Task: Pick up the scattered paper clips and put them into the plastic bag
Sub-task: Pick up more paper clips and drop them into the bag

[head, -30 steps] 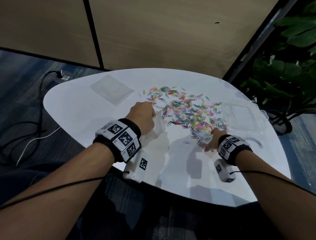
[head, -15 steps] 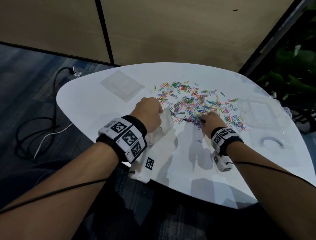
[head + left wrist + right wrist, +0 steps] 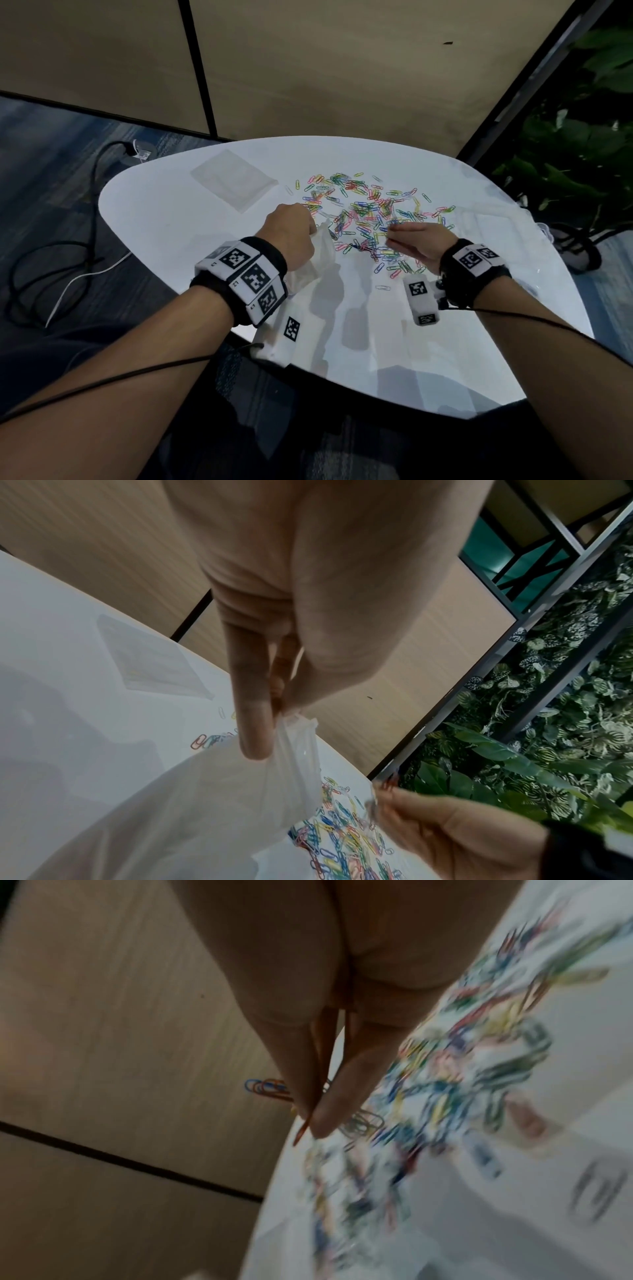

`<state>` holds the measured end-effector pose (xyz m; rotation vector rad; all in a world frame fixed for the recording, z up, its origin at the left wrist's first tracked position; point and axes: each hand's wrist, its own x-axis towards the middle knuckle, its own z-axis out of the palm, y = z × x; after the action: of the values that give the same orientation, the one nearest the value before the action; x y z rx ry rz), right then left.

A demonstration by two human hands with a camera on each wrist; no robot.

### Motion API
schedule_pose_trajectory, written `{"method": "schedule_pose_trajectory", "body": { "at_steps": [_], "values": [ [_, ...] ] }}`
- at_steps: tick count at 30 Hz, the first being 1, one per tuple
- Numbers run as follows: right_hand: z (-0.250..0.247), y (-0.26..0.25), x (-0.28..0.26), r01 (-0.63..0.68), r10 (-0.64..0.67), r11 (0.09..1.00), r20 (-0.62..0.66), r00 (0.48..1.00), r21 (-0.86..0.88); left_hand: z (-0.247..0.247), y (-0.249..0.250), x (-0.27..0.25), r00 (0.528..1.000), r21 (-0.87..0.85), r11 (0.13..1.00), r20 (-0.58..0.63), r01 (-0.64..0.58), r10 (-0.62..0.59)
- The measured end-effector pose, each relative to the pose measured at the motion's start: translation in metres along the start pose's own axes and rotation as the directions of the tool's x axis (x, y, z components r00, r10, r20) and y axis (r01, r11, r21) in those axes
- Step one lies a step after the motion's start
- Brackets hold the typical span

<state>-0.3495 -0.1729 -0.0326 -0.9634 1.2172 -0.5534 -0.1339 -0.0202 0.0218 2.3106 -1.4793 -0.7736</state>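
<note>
Clips pinched, bag held, drop not yet made.

Head view: my left hand (image 3: 291,236) grips the plastic bag (image 3: 320,255) at the near left of the scattered paper clips (image 3: 370,212) on the table (image 3: 164,212); my right hand (image 3: 416,243) hovers over them. Left wrist: the bag's rim is pinched, its mouth hard to make out, so I'd spread it before dropping. Right wrist: blurred, though fingertips (image 3: 322,1121) pinch a few clips; count unclear.

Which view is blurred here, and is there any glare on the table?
Right wrist view: heavy motion blur smears the scattered paper clips; only the clips pinched in the right hand stay sharp. Left wrist view: plastic bag fairly sharp. Head view: dim, with pale reflections on the table.
</note>
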Motion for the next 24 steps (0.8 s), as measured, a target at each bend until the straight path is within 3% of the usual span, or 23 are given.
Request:
{"method": "schedule_pose_trajectory", "body": {
  "at_steps": [3, 6, 9, 12, 14, 17, 21, 24],
  "values": [
    [0.034, -0.011, -0.028, -0.036, 0.011, 0.994, 0.223, 0.975, 0.106, 0.003, 0.002, -0.001, 1.000, -0.027, 1.000, 0.022, 0.008, -0.008],
    [0.068, -0.005, -0.048, -0.040, 0.016, 0.997, 0.327, 0.945, 0.067, 0.004, 0.004, -0.003, 1.000, -0.050, 0.999, 0.023, 0.006, -0.004],
    [0.092, 0.014, -0.057, 0.102, -0.063, 0.989, 0.311, 0.948, -0.108, 0.004, 0.005, -0.006, 1.000, -0.099, 0.995, 0.021, 0.002, 0.000],
    [0.100, 0.025, -0.055, 0.262, -0.182, 0.907, 0.253, 0.950, -0.331, 0.004, 0.005, -0.008, 1.000, -0.149, 0.989, 0.024, 0.010, -0.006],
    [0.104, 0.025, -0.053, 0.348, -0.260, 0.804, 0.242, 0.935, -0.482, 0.003, 0.004, -0.008, 1.000, -0.152, 0.988, 0.021, 0.011, -0.008],
    [0.107, 0.022, -0.054, 0.446, -0.290, 0.588, 0.339, 0.895, -0.675, 0.001, 0.004, -0.007, 1.000, -0.144, 0.990, 0.015, 0.010, -0.007],
    [0.103, 0.010, -0.062, 0.533, -0.324, 0.575, 0.425, 0.845, -0.621, 0.001, 0.002, -0.006, 1.000, -0.136, 0.991, 0.010, 0.008, -0.007],
    [0.084, -0.001, -0.053, 0.536, -0.419, 0.607, 0.337, 0.843, -0.586, -0.001, -0.001, -0.007, 1.000, -0.117, 0.993, -0.009, 0.013, -0.014]
  ]
}}
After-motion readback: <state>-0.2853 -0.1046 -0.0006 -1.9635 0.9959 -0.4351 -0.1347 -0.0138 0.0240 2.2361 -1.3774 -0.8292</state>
